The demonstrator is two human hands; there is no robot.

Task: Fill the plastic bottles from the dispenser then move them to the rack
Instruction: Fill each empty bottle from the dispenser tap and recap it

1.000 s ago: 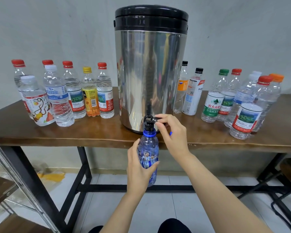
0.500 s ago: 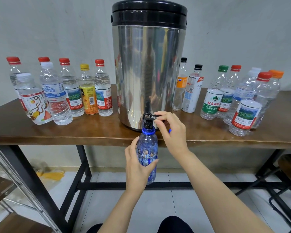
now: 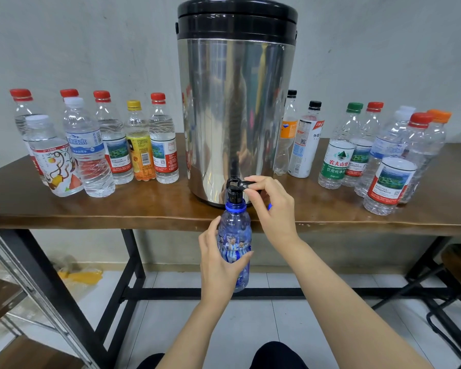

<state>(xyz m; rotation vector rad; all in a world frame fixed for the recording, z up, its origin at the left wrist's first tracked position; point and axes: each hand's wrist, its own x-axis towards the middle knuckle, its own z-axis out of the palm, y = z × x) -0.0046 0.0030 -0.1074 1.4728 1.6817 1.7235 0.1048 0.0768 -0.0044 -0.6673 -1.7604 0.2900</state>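
A tall steel dispenser [image 3: 236,107] with a black lid stands at the middle of the wooden table [image 3: 144,209]. Its black tap [image 3: 234,188] juts over the table's front edge. My left hand [image 3: 218,265] grips a blue-tinted bottle [image 3: 234,235] with a blue neck ring, held upright with its mouth right under the tap. My right hand [image 3: 273,206] pinches the tap lever between thumb and forefinger, and a small blue cap [image 3: 270,206] peeks out from behind its fingers.
Several capped bottles [image 3: 91,150] stand left of the dispenser, several more bottles [image 3: 378,158] to its right. A metal rack with wooden shelves [image 3: 8,302] is at the lower left. Dark chair frames [image 3: 453,288] sit at the lower right.
Both hands, bottle and tap keep the same grip and position. The view has shifted slightly, so everything sits a little lower in the frame.
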